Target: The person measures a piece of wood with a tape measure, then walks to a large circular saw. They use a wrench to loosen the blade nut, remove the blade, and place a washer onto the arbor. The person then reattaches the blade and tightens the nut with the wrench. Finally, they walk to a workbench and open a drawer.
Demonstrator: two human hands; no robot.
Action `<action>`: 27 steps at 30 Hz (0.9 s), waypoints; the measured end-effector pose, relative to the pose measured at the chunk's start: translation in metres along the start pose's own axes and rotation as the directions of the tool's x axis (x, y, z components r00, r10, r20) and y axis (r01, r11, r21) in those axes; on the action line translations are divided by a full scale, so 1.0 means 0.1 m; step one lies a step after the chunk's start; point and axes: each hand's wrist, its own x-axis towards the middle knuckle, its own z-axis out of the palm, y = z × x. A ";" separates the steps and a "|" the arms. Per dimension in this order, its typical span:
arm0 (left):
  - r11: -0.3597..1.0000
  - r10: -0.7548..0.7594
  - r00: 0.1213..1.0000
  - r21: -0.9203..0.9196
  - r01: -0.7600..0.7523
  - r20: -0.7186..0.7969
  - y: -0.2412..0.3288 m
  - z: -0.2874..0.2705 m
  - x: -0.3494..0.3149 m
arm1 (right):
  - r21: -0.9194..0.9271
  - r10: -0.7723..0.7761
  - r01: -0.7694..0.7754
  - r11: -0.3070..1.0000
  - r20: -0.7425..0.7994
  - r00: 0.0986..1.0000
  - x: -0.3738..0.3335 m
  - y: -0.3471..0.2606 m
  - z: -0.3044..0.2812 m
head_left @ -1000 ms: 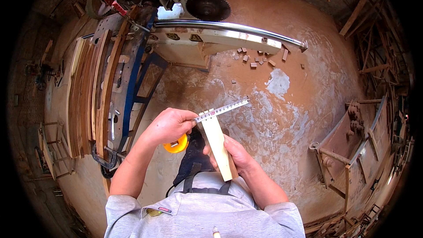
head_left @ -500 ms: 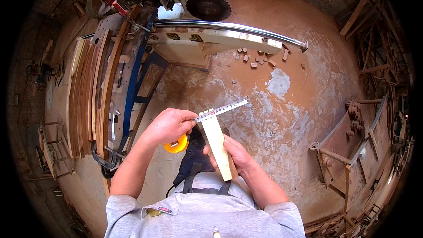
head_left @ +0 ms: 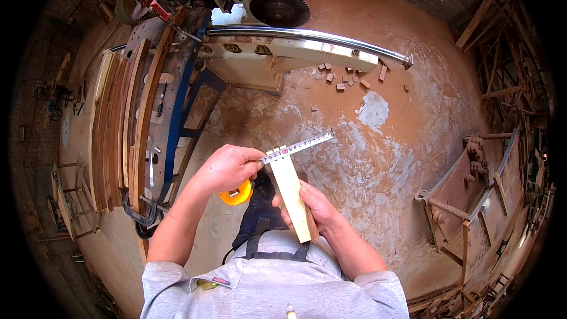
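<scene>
A pale, tapering wooden piece [head_left: 288, 186] is held just below centre, at six o'clock, with its notched end pointed toward eleven. It is gripped by the right hand [head_left: 319, 205] at five o'clock, thumb and fingers closed around its sides. And at eight o'clock, a white steel tape blade [head_left: 308, 143] is pinched tight by the left hand [head_left: 227, 168] between thumb and forefinger! A round yellow tape case [head_left: 237, 194] is tucked beneath that palm; how it is gripped by the other fingers cannot be told. The blade is laid across the notched end, its tip carried well past the wood toward two o'clock. So measuring looks well under way: tape drawn out, tape placed. No pencil mark can be made out, and the blade is not yet wound in. Over at nine, long brown boards [head_left: 109, 136] are lined up beside a blue-edged metal counter [head_left: 176, 124].
</scene>
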 end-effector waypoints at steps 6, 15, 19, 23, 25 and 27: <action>1.000 0.002 1.000 0.006 -0.002 -0.003 -0.01 0.01 0.01 | -0.002 -0.005 0.005 1.000 0.002 1.000 -0.01 -0.01 0.00; 1.000 -0.016 1.000 0.015 0.016 0.003 0.06 -0.02 -0.02 | -0.005 -0.012 0.012 1.000 0.001 1.000 -0.01 -0.01 0.01; 1.000 0.007 1.000 0.014 -0.007 -0.002 0.02 -0.02 -0.01 | -0.003 -0.013 0.013 1.000 0.008 1.000 -0.01 -0.02 0.02; 1.000 0.008 1.000 0.005 -0.007 -0.002 0.01 -0.02 -0.02 | -0.006 0.001 -0.001 1.000 -0.002 1.000 0.00 -0.04 0.05; 1.000 0.001 1.000 0.004 -0.001 0.002 0.00 -0.02 -0.01 | -0.009 0.003 -0.003 1.000 0.000 1.000 0.00 -0.03 0.05; 1.000 -0.001 1.000 0.003 0.001 0.004 -0.01 -0.02 -0.02 | -0.008 0.006 -0.006 1.000 -0.002 1.000 0.00 -0.02 0.04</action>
